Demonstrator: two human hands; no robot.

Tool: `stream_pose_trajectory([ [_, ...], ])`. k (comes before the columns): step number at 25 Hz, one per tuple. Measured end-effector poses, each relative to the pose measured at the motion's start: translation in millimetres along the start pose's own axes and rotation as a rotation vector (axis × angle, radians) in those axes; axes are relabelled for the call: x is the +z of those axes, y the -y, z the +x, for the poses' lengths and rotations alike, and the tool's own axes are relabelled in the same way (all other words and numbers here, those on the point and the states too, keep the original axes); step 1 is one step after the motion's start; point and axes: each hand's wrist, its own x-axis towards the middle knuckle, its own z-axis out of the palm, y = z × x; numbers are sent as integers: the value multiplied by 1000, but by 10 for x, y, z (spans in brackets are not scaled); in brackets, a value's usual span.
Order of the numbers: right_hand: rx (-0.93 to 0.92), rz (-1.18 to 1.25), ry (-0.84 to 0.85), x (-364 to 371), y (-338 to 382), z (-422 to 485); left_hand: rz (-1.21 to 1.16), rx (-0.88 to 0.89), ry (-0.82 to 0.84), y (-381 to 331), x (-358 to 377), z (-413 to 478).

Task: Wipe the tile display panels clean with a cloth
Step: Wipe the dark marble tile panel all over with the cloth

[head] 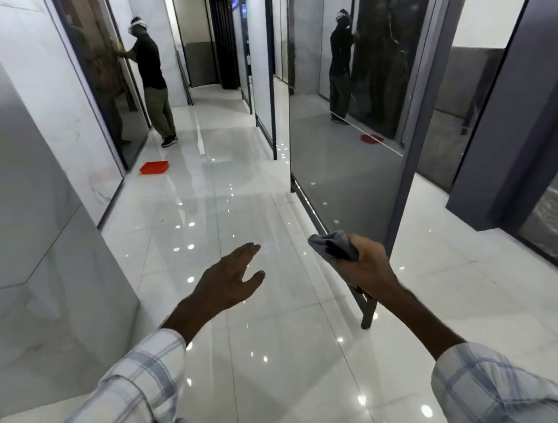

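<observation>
My right hand point(365, 268) grips a bunched grey cloth point(335, 245) near the lower corner of a glossy grey tile display panel point(343, 159) that stands open on the right in a dark metal frame. Whether the cloth touches the frame I cannot tell. My left hand point(229, 280) hovers open over the floor, fingers stretched forward, holding nothing. A white marble panel point(28, 184) rises close on my left.
A polished white tile aisle runs ahead between rows of panels. Another person point(152, 77) stands at a dark panel on the left, with a red tray point(154, 167) on the floor nearby. More framed panels point(531, 124) line the right side.
</observation>
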Motion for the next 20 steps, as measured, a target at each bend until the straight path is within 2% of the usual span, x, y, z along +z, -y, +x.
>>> stream_pose_trajectory([
  [6, -12, -103, -55, 397, -582, 2018, 139, 96, -28, 507, -286, 1982],
  [12, -203, -223, -64, 522, -751, 3961, 246, 154, -95, 948, -685, 3731],
  [17, -122, -237, -104, 323, -851, 5044, 195, 315, -136, 1144, -791, 5282],
  [20, -28, -288, -218, 167, -944, 5602, 145, 529, -175, 1199, -794, 6262],
])
